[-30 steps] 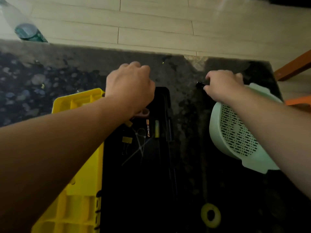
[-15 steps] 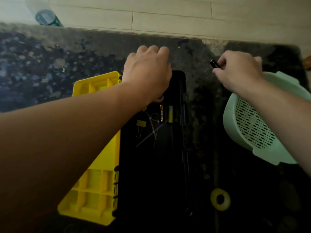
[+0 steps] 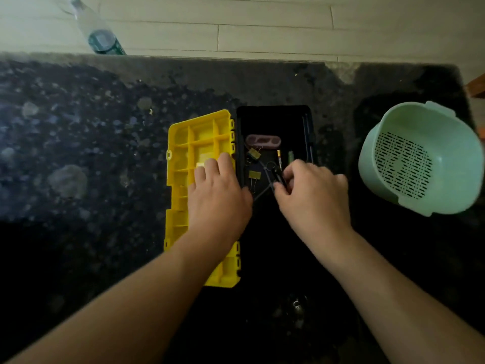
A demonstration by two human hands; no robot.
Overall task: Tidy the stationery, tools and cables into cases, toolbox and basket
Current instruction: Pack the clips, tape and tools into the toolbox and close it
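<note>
The toolbox lies open in the middle of the dark stone table, its yellow lid [image 3: 199,137] folded out left of the black tray [image 3: 273,119]. In the tray are a pink case [image 3: 263,141], two yellow binder clips [image 3: 254,154], a green cylinder [image 3: 290,156], a slim gold bit [image 3: 279,159] and thin grey cable ties. My left hand [image 3: 217,198] rests on the lid by the hinge, fingers laid flat. My right hand [image 3: 312,195] is over the tray, pinching a small black object [image 3: 277,175] at its fingertips.
A mint-green perforated basket [image 3: 388,143] stands at the right on the table. A clear bottle [image 3: 102,40] lies on the wooden floor beyond the table's far edge. An orange chair part shows at the right border.
My right hand brought the small black object from the table's far side beside the basket to over the tray. My left hand drew back from the toolbox's far end onto the yellow lid.
</note>
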